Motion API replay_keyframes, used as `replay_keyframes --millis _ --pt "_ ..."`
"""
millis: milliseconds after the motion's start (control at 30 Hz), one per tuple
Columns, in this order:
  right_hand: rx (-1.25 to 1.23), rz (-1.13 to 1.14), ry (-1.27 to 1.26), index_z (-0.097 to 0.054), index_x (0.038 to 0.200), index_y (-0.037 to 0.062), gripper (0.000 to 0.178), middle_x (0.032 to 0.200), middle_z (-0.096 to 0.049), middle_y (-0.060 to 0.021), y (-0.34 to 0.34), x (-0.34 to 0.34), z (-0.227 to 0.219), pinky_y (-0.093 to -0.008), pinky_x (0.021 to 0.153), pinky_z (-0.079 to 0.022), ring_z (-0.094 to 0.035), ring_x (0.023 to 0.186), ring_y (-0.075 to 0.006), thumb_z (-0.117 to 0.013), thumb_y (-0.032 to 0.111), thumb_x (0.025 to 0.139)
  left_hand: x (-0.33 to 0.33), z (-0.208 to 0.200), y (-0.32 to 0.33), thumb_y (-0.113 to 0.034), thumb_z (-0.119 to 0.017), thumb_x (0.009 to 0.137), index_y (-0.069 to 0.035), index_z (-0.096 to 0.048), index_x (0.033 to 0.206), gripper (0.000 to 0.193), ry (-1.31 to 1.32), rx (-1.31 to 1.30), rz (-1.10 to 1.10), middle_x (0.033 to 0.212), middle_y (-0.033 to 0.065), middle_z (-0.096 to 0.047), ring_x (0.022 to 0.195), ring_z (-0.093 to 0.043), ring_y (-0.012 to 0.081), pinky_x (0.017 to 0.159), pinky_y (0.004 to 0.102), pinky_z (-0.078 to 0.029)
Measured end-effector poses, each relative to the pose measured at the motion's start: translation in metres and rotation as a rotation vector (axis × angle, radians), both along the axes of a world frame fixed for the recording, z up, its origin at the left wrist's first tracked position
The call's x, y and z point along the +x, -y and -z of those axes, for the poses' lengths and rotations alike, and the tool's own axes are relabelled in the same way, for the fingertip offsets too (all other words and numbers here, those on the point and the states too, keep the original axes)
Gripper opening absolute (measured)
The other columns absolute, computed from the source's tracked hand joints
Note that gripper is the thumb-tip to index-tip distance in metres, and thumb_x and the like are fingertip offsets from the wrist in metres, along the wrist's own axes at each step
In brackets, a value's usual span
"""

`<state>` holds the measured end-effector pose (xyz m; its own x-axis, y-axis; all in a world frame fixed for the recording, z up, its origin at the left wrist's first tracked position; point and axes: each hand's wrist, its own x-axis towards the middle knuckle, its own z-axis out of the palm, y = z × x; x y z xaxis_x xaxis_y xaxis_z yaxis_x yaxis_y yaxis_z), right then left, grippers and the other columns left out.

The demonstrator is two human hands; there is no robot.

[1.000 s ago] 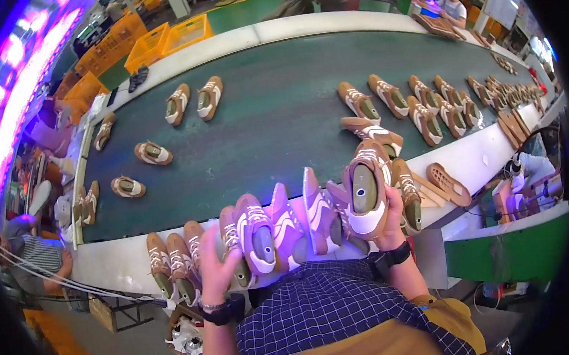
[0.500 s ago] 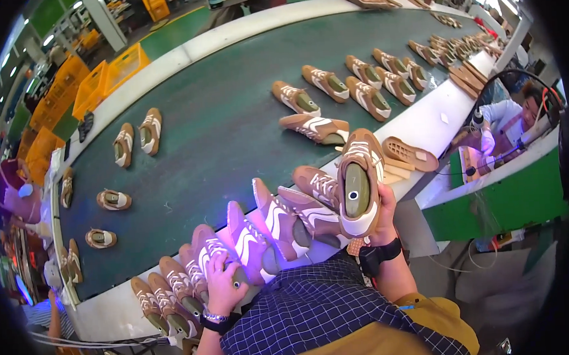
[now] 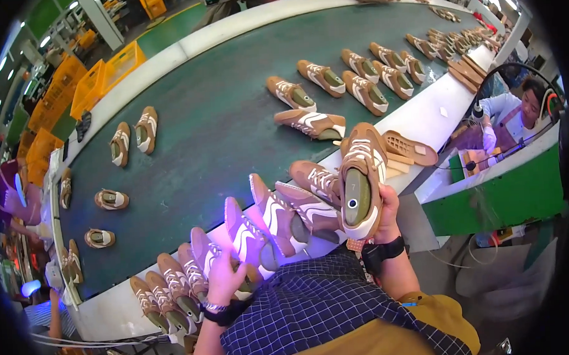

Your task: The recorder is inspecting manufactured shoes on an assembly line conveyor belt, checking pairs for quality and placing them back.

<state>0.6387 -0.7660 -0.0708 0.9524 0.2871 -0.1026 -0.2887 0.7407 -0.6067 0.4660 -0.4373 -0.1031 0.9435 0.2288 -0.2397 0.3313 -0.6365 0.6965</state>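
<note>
My right hand (image 3: 389, 218) grips a brown sneaker (image 3: 364, 150) with white laces and an olive insole at its heel side, toe pointing away and opening facing me. Lower left, my left hand (image 3: 225, 279) is closed around the heel end of another brown sneaker (image 3: 202, 243) in the row at the near edge; its fingers partly cover that shoe. To its left stand several matching sneakers (image 3: 168, 271). Between my hands are more, including one with white side stripes (image 3: 272, 213) under purplish light and one lying beside the held shoe (image 3: 314, 179).
The green conveyor belt (image 3: 213, 142) carries many more sneakers (image 3: 321, 76). Tan soles (image 3: 410, 148) lie on its white near border (image 3: 435, 115). At right, a co-worker (image 3: 513, 113) sits behind a green-sided station (image 3: 501, 200). Yellow crates (image 3: 122, 65) stand beyond the far left edge.
My left hand has shifted slightly on the sneaker, its fingers drawing in at the heel. The sneaker in my right hand has turned a little. Sneakers on the belt appear slightly farther left.
</note>
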Motion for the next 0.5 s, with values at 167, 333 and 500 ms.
replay_keyframes --millis 167,333,500 --pt "-0.034 -0.01 -0.021 -0.052 0.118 -0.0036 0.049 0.11 -0.061 -0.0151 -0.011 0.0 -0.001 -0.0343 0.087 -0.049 -0.061 0.096 -0.0232 -0.055 0.03 0.082 0.029 0.002 0.03 -0.027 -0.073 0.067 0.007 -0.03 0.132 0.085 0.329 0.23 0.015 0.128 0.0306 -0.039 0.121 -0.034 0.0462 0.102 0.049 -0.031" --pt "-0.002 -0.108 -0.048 -0.054 0.116 -0.0042 0.047 0.106 -0.063 -0.0144 -0.022 0.004 0.003 -0.0338 0.085 -0.049 -0.062 0.093 -0.0232 -0.054 0.029 0.083 0.032 0.019 0.044 -0.037 -0.079 0.059 0.02 -0.019 0.131 0.111 0.094 0.454 0.078 0.137 0.0428 -0.014 0.131 -0.015 0.0532 0.11 0.0489 -0.019" --pt "-0.022 -0.128 -0.033 -0.054 0.115 -0.0049 0.046 0.105 -0.063 -0.0148 -0.023 0.007 0.007 -0.0338 0.084 -0.049 -0.062 0.092 -0.023 -0.055 0.028 0.082 0.027 0.019 0.029 -0.054 -0.078 0.055 0.02 -0.019 0.131 0.122 -0.137 0.481 -0.06 0.134 0.0442 -0.02 0.131 -0.017 0.0515 0.108 0.0463 -0.024"
